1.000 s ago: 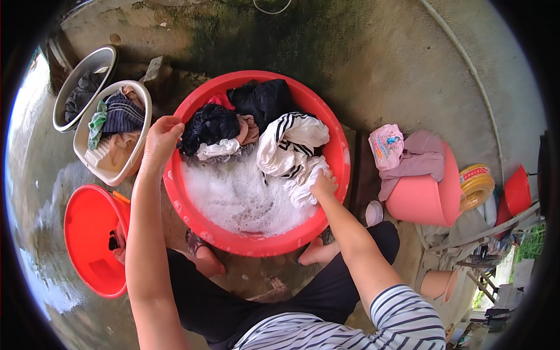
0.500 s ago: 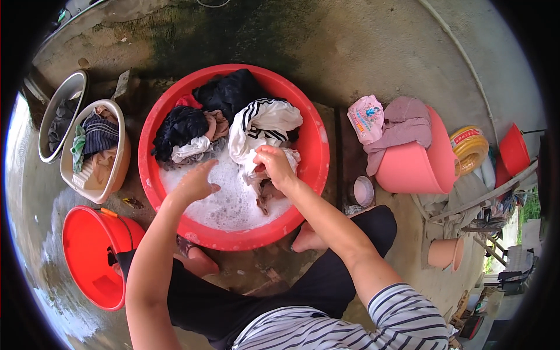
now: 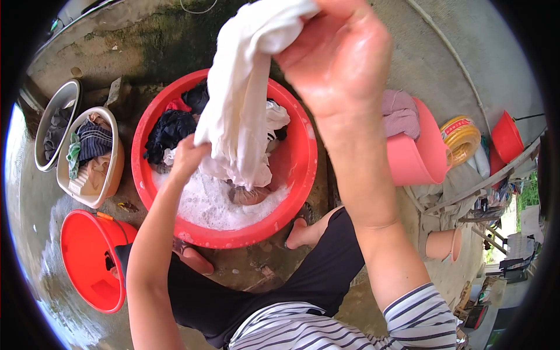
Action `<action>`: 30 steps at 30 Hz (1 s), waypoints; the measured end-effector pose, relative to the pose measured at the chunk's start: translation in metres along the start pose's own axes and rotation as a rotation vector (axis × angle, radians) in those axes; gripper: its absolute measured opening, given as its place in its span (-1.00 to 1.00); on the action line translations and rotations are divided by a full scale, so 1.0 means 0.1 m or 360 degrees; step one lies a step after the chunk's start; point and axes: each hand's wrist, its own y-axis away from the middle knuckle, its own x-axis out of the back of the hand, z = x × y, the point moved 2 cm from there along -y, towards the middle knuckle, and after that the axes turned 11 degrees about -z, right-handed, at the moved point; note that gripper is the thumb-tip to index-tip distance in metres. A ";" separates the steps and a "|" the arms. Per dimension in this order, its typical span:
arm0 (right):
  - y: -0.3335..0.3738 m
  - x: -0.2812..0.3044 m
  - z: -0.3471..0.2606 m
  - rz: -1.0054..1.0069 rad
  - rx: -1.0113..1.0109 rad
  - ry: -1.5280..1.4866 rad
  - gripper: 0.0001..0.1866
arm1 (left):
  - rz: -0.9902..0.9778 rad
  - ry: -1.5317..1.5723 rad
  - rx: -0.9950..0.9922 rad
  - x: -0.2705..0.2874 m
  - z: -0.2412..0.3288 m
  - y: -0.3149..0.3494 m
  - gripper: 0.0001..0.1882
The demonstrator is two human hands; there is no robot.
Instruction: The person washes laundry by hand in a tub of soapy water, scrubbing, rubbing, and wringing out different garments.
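A wet white garment (image 3: 239, 99) hangs stretched above a large red basin (image 3: 230, 238). My right hand (image 3: 344, 64) is raised high, its fingers closed on the garment's upper end. Lower down, my left hand (image 3: 189, 154) pinches the garment's left edge over the basin. White suds (image 3: 204, 204) cover the near part of the water. Dark clothes (image 3: 169, 131) are heaped at the basin's far left, and a white garment with black stripes (image 3: 276, 116) lies at the right, partly hidden behind the raised cloth.
On the left stand a red bucket (image 3: 87, 256), a cream tub (image 3: 115, 181) of clothes and a grey basin (image 3: 41, 143). At the right are a pink bucket (image 3: 420, 163) with a mauve cloth (image 3: 401, 111), a yellow hose coil (image 3: 464, 149) and a peach pot (image 3: 442, 245).
My right hand has risen from the basin, lifting the white garment up toward me. My left hand, open over the suds before, now grips the garment's edge.
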 end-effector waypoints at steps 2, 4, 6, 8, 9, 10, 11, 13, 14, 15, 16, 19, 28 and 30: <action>-0.16 -0.11 -0.18 0.0007 0.0027 0.0128 -0.80 | 0.0165 0.0353 -0.0065 0.31 0.16 -0.04 -0.71; -0.16 -0.01 -0.54 0.0155 0.0203 0.0332 -0.81 | 0.0220 0.0674 -0.0322 0.45 0.58 0.03 -0.73; -0.11 0.15 -0.56 0.0312 0.0134 0.0468 -0.76 | 0.0160 0.0684 -0.0385 0.60 0.69 0.12 -0.74; 0.07 0.43 -0.42 0.0400 -0.0147 0.0443 -0.81 | 0.0276 0.0541 -0.0278 0.65 0.64 0.17 -0.75; 0.17 0.53 -0.20 0.0668 -0.0217 0.0564 -0.81 | 0.0305 0.0430 -0.0255 0.67 0.54 0.15 -0.74; 0.28 0.62 0.11 0.0771 -0.0345 0.0563 -0.84 | 0.0346 0.0308 -0.0220 0.72 0.40 0.18 -0.74; 0.47 0.83 0.31 0.0618 -0.0558 0.0832 -0.83 | 0.0274 0.0059 -0.0118 0.71 0.33 0.18 -0.74; 0.93 1.23 0.87 0.0472 -0.1031 0.1430 -0.88 | 0.0358 -0.0423 -0.0014 0.67 0.16 0.24 -0.74; 1.24 1.52 1.18 0.0231 -0.1222 0.1743 -0.87 | 0.0405 -0.0659 0.0038 0.61 0.08 0.27 -0.74; 1.51 1.66 1.45 0.0018 -0.1235 0.2044 -0.86 | 0.0337 -0.0765 0.0063 0.55 -0.04 0.32 -0.73; 1.80 1.77 1.73 0.0035 -0.1565 0.2113 -0.85 | 0.0281 -0.0881 0.0086 0.51 -0.15 0.39 -0.73; 2.51 2.00 2.32 -0.0229 -0.1997 0.2139 -0.73 | -0.0280 -0.1286 0.0220 0.24 -0.59 0.63 -0.75; 3.10 2.38 2.66 0.0071 -0.2857 0.2497 -0.30 | -0.1674 -0.1694 0.0522 -0.12 -1.17 1.26 -0.70; 3.05 2.61 2.43 0.0002 -0.3269 0.2169 -0.16 | -0.1722 -0.1756 0.0545 -0.09 -1.25 1.27 -0.70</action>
